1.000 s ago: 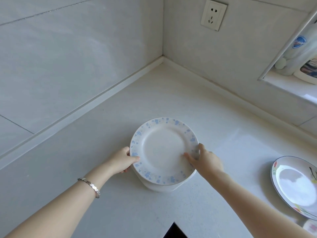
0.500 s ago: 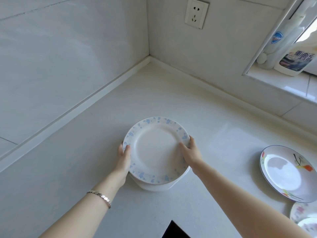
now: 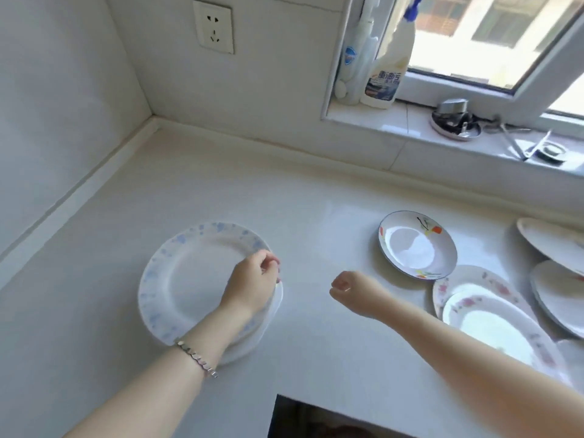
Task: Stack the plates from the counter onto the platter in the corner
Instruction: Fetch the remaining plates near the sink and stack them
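Observation:
A blue-flowered plate (image 3: 196, 279) lies on top of the white platter (image 3: 246, 349) near the counter's corner. My left hand (image 3: 252, 286) is over the plate's right rim with its fingers curled; whether it touches the rim I cannot tell. My right hand (image 3: 347, 289) hovers in a loose fist over the bare counter, right of the stack, holding nothing. Further right lie a dark-rimmed plate with red and yellow flowers (image 3: 417, 245), a pink-flowered plate (image 3: 493, 324) and two more white plates (image 3: 559, 298).
Tiled walls meet at the corner behind the stack, with a socket (image 3: 214, 26) above. The window sill holds cleaning bottles (image 3: 384, 74) and metal items (image 3: 455, 121). A dark cut-out (image 3: 316, 418) opens in the counter at the front.
Both hands have let go of the blue-flowered plate, which now rests on the platter. My right hand has moved right, my left hand has crossed to the right rim, and the view has turned right.

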Motion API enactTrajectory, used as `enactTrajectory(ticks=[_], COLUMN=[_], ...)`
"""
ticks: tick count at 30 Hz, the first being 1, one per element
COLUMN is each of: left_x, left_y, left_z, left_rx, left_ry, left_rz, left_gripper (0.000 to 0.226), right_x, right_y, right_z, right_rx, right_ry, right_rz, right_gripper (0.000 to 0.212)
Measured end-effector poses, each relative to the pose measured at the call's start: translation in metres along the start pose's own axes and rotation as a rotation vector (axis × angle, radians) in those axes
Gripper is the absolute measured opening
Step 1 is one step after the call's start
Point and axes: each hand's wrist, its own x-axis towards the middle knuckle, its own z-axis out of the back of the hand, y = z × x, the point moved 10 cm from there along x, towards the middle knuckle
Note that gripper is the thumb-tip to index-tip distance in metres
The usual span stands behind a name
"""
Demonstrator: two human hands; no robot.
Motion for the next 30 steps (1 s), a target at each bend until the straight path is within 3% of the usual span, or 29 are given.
enactTrajectory(ticks=[6, 12, 14, 17, 22, 30], left_x=[-0.003, -0.013, -0.013, -0.016, -0.024, -0.024], left_y=[-0.047, -0.073, -0.082, -0.097, -0.102, -0.086], left_z=[-0.122, -0.211, -0.239, -0.280, -0.336, -0.358], left_rx=[-0.037, -0.027, -0.027, -0.047, -0.013, 0.034], left_ry=[0.336, 0.445, 0.445, 0.443, 0.435, 0.311], left_rz=[0.022, 0.108, 0.130, 0.179, 0.275, 0.386], left_gripper=[0.027, 0.024, 0.024, 0.024, 0.022, 0.018], right_x=[-0.059, -0.101, -0.107, -0.103, -0.083, -0.060], right_y=[-0.163, -0.335, -0.374, -0.412, -0.454, -0.480], right_z=[0.055, 0.099, 0.109, 0.116, 0.101, 0.090], right_rx=[0.063, 0.196, 0.259, 0.345, 0.532, 0.768], right_ry=[-0.152, -0.341, -0.379, -0.363, -0.316, -0.229], right_rz=[-0.260, -0.537, -0.593, -0.616, -0.599, -0.570], right_gripper=[0.027, 0.037, 0.027, 0.035, 0.026, 0.032])
